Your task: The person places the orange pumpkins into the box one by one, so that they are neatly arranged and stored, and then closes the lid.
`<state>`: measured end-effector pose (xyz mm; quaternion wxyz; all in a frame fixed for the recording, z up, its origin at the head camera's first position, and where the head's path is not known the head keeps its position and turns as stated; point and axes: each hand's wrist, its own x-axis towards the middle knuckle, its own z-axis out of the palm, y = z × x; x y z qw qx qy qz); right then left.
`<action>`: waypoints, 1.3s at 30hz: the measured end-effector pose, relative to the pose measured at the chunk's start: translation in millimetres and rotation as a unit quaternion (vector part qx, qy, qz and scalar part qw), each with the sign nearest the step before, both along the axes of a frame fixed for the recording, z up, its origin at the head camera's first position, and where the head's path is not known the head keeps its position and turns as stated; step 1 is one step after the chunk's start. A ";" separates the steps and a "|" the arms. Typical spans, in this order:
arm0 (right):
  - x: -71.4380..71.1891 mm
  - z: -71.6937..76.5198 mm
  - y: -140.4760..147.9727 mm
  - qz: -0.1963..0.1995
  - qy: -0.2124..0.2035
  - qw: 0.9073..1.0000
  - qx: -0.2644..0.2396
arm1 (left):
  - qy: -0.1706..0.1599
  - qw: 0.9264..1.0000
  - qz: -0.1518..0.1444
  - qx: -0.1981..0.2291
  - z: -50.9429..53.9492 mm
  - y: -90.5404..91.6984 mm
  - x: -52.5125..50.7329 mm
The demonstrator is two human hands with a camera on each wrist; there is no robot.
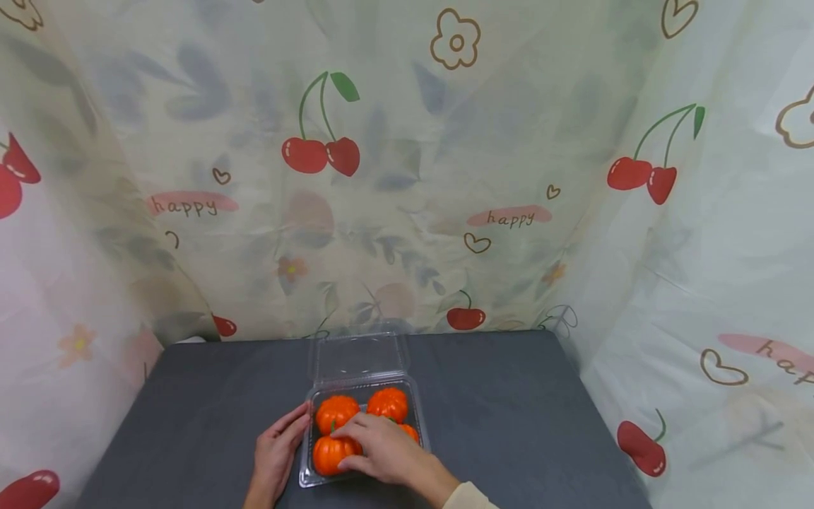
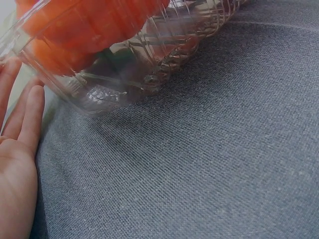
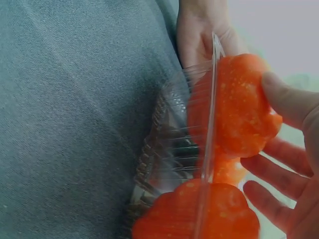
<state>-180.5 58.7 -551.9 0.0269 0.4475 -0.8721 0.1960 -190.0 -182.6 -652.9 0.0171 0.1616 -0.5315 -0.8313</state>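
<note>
A clear plastic clamshell container [image 1: 417, 408] holds several small orange pumpkins. My right hand [image 1: 389, 447] reaches over it and holds the front-left pumpkin [image 1: 328, 456], thumb and fingers on its sides. The right wrist view has this pumpkin [image 3: 241, 104] at the container's rim, with the thumb against it. Behind it sits the back-left pumpkin [image 1: 337, 411]; the back-right pumpkin [image 1: 388, 403] is beside that one. Part of the front-right pumpkin [image 1: 410, 432] is hidden by my right hand. My left hand [image 1: 275, 452] rests its extended fingers against the container's left wall.
The container's transparent lid [image 1: 359, 357] stands raised at the back, hinged to the base. Underneath is a dark grey table [image 1: 509, 417]. Curtains [image 1: 394, 177] printed with cherries and flowers surround the table at the back and both sides.
</note>
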 end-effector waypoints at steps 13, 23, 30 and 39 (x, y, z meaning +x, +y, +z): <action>-1.4 11.5 -5.8 -0.014 0.036 0.995 0.096 | 0.000 1.000 0.004 -0.007 3.2 1.3 -0.6; -5.0 14.3 -13.6 -0.029 0.003 0.990 0.141 | 0.000 1.000 0.005 -0.010 4.7 0.6 -1.4; 4.0 15.6 -18.1 -0.049 0.030 0.983 0.173 | 0.000 1.000 0.002 -0.010 1.9 -0.4 -0.6; 7.6 13.7 -15.6 -0.064 0.047 0.985 0.150 | 0.005 1.000 0.002 -0.011 0.3 0.0 0.1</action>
